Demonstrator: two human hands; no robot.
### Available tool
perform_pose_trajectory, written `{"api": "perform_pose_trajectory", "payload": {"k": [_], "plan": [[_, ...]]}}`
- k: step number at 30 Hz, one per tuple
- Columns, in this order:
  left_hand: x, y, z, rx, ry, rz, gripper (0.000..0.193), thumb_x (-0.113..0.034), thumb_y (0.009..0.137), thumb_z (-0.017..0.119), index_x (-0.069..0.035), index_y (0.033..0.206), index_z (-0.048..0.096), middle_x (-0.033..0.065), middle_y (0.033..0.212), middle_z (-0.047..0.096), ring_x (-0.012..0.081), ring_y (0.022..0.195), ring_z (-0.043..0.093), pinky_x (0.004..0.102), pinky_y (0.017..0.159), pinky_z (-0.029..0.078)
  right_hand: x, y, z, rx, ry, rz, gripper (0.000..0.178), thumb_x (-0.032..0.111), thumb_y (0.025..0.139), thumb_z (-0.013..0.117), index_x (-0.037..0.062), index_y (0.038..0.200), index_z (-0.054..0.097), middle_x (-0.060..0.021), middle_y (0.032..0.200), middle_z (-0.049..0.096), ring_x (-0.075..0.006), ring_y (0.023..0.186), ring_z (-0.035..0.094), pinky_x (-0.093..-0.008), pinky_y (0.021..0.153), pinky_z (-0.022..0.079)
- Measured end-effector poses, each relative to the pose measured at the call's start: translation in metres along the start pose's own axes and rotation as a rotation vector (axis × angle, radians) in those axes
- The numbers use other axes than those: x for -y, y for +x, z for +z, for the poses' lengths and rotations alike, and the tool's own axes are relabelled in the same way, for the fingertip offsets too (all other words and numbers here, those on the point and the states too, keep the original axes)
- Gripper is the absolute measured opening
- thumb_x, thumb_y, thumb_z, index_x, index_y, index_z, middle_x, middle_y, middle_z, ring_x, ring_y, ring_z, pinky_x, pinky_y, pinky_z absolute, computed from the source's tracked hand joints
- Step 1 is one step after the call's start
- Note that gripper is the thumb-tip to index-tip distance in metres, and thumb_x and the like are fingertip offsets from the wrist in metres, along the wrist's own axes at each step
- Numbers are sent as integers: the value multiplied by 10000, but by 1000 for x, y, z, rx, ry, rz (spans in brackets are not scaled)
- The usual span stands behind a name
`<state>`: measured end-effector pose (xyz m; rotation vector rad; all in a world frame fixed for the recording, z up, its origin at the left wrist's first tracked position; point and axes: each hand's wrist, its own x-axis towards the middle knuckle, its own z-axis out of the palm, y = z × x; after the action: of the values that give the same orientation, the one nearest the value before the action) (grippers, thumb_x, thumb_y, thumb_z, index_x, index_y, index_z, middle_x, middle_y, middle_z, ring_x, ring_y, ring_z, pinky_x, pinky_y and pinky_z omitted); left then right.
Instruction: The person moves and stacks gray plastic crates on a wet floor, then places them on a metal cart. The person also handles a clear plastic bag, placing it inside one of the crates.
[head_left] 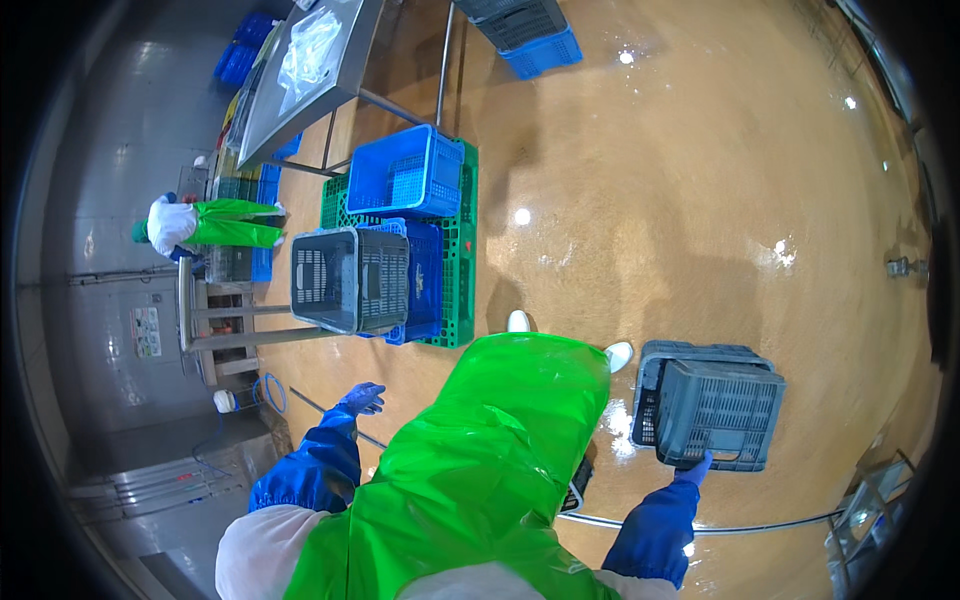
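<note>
Right hand [694,468] in blue glove hooked around rim of grey crate [718,412], tilted above wet floor [620,200] right of green apron [480,450]; best carried level; left hand [362,398] spread, free.

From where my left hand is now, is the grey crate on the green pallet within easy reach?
Probably not without stepping forward. The left hand hangs free and open over bare floor, short of the grey crate on the green pallet. Nothing blocks the way between them.
</note>
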<state>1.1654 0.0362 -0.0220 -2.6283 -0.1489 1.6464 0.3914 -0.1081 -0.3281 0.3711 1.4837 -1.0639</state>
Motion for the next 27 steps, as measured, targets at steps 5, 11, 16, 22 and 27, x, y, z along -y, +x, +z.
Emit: {"api": "perform_pose_trajectory", "payload": {"k": [5, 11, 16, 22, 27], "plan": [[6, 19, 25, 111, -49, 67, 443, -451, 852, 527, -107, 1127, 484, 141, 1017, 614, 252, 804, 630, 384, 685, 488, 62, -50, 90, -263, -296, -234, 506, 380, 725, 581, 33, 1093, 580, -80, 1065, 570, -229, 938, 527, -381, 837, 416], [41, 63, 43, 108, -241, 26, 386, -391, 864, 503, -89, 1104, 495, 163, 1058, 608, 282, 837, 629, 408, 702, 497, 128, -158, 194, -36, -341, -370, 392, 246, 747, 586, -10, 1043, 591, -89, 1002, 578, -201, 906, 537, -337, 813, 426], [76, 109, 87, 203, -397, 23, 342, -339, 872, 488, -81, 1095, 517, 163, 1018, 625, 275, 739, 643, 391, 614, 512, 123, -216, 269, -59, -886, -577, 205, 219, 694, 610, 21, 748, 622, -48, 698, 569, -184, 644, 552, -316, 618, 453], [67, 170, 130, 299, -402, 62, 332, -341, 877, 485, -68, 1048, 570, 154, 942, 650, 246, 701, 649, 365, 570, 517, 28, -271, 412, 209, -1320, -713, 168, 128, 636, 611, -39, 654, 606, -83, 559, 555, -177, 450, 519, -322, 454, 430], [-6, 213, 103, 228, -648, 167, 377, -376, 868, 489, -29, 995, 569, 130, 845, 645, 218, 628, 623, 322, 531, 498, -43, -312, 581, 544, -2118, -826, 209, 135, 637, 614, -69, 684, 602, -135, 597, 601, -214, 512, 574, -336, 501, 463]]}}
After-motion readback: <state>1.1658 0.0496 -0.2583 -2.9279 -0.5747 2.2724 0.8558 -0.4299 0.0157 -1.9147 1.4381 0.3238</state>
